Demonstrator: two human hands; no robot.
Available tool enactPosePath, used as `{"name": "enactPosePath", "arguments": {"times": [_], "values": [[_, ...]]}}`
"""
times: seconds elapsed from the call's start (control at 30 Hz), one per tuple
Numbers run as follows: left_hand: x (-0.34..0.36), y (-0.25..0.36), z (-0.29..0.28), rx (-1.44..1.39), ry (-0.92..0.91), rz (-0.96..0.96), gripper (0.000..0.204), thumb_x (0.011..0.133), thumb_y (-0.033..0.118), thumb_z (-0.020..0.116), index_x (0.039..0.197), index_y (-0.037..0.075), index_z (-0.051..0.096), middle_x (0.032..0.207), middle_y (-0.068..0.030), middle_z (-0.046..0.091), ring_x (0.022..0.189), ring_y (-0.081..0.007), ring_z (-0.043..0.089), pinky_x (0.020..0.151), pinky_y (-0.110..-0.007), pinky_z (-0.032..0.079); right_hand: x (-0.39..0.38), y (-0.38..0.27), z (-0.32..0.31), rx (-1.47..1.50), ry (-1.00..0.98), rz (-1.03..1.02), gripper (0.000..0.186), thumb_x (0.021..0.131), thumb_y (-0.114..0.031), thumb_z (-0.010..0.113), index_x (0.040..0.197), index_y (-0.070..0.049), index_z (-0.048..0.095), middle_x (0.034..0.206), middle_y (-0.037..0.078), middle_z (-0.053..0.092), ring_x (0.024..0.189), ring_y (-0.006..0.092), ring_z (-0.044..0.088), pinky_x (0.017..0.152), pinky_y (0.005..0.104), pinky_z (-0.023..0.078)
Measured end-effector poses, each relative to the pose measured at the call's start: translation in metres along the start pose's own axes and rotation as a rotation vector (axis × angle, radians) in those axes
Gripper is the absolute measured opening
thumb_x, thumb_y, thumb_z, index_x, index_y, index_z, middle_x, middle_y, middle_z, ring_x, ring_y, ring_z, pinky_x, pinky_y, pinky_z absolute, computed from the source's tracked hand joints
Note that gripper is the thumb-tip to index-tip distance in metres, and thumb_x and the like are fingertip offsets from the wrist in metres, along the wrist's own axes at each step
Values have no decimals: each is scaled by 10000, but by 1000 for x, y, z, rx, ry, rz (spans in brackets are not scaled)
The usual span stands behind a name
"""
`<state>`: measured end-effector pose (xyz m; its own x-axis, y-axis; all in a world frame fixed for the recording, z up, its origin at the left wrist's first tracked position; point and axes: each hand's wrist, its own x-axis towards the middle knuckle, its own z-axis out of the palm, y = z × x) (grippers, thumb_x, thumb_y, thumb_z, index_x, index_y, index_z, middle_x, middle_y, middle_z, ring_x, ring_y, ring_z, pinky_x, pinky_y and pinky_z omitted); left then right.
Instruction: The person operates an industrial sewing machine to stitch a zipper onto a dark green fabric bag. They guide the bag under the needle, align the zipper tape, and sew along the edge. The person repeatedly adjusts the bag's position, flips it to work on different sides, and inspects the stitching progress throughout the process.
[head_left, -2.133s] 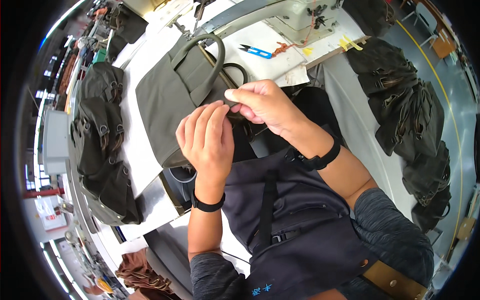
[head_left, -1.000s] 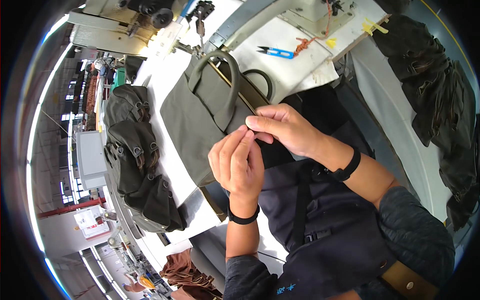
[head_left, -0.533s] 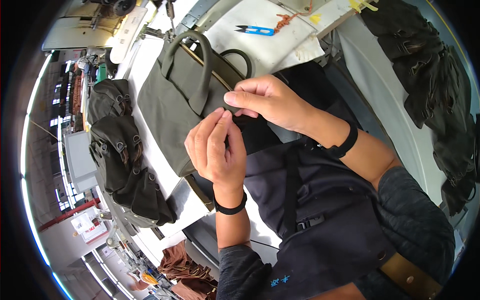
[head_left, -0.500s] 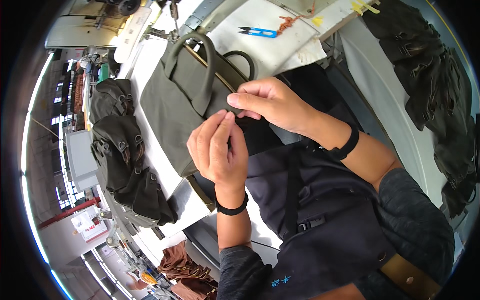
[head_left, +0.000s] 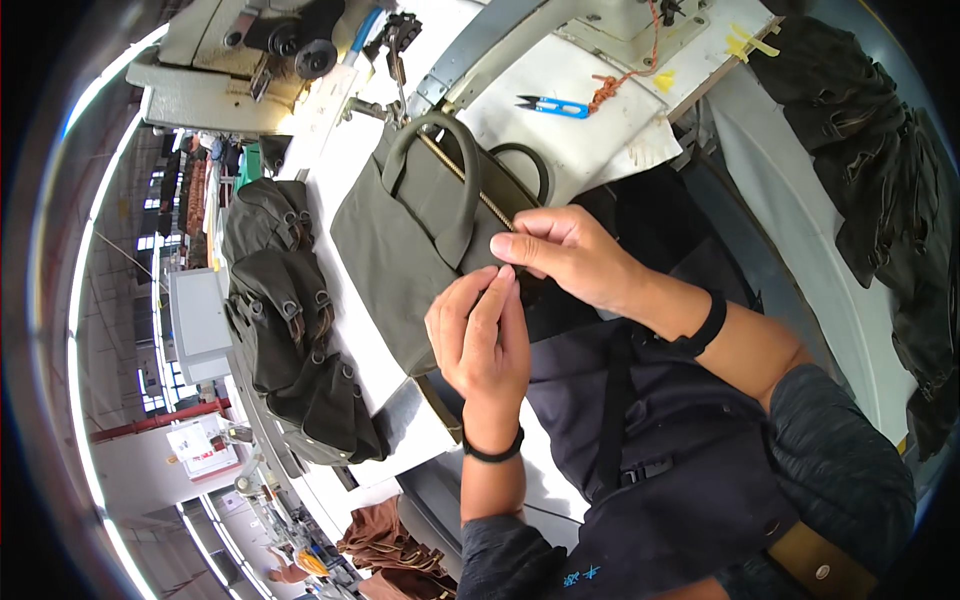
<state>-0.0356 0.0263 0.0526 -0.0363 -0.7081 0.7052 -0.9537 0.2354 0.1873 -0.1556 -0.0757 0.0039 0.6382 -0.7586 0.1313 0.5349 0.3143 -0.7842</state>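
An olive-green fabric bag (head_left: 385, 270) with a rounded carry handle (head_left: 470, 190) and a brass-coloured zipper (head_left: 490, 205) lies on the white tabletop in front of me. Over its near end, my left hand (head_left: 482, 330) has thumb and fingertips pressed together. Close beside it, almost touching, my right hand (head_left: 580, 255) makes a pinch with thumb over bent fingers. Whatever lies between the fingertips is too small or too hidden to make out. A second handle (head_left: 535, 165) stands up on the bag's far side.
A sewing machine (head_left: 270, 50) stands beyond the bag. Blue thread snips (head_left: 560, 107) lie near tangled orange thread (head_left: 605, 92). More dark green bags (head_left: 285, 300) are lined up on the left; others (head_left: 860, 170) are heaped at right. Brown fabric pieces (head_left: 385, 540) sit at lower left.
The view has shifted, so the scene sits farther right and lower and more of the sewing machine shows. Both hands keep their pinches at the same end of the bag.
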Motion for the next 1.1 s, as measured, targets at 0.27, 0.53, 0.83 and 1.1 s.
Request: {"name": "enactPosePath", "arguments": {"times": [0.27, 0.53, 0.83, 1.1], "values": [[108, -4, -26, 101, -455, 289, 410, 903, 154, 784, 1296, 65, 704, 1394, -142, 646, 1238, -333, 639, 1021, -431, 505, -2, 8, -1, -62, 124, -23, 410, 1063, -299, 714, 740, -104, 554, 687, -83, 474, 645, 10, 413, 558, 230, 307], [119, -34, -52, 431, -301, 236, 533, 837, 307, 866, 1281, 91, 665, 1412, -115, 628, 1310, -342, 584, 1105, -481, 458, -8, 11, 12, 70, 143, 41, 371, 1077, -294, 690, 776, -100, 595, 715, -76, 512, 686, 4, 415, 597, 223, 329], [71, -23, -67, 482, -568, 129, 602, 989, 499, 681, 1465, 136, 622, 1355, -84, 681, 1390, -286, 566, 1289, -628, 166, -3, -4, 31, 242, 121, 21, 372, 1093, -248, 663, 761, -111, 565, 714, -75, 494, 666, 1, 395, 572, 225, 332], [34, -13, -25, 377, -443, -163, 931, 921, 786, 567, 1632, 191, 482, 1588, -148, 526, 1400, -383, 453, 1078, -591, 349, -6, -12, 22, 77, 113, 43, 387, 1092, -207, 663, 746, -92, 534, 719, -90, 455, 673, 0, 392, 576, 218, 331]]}}
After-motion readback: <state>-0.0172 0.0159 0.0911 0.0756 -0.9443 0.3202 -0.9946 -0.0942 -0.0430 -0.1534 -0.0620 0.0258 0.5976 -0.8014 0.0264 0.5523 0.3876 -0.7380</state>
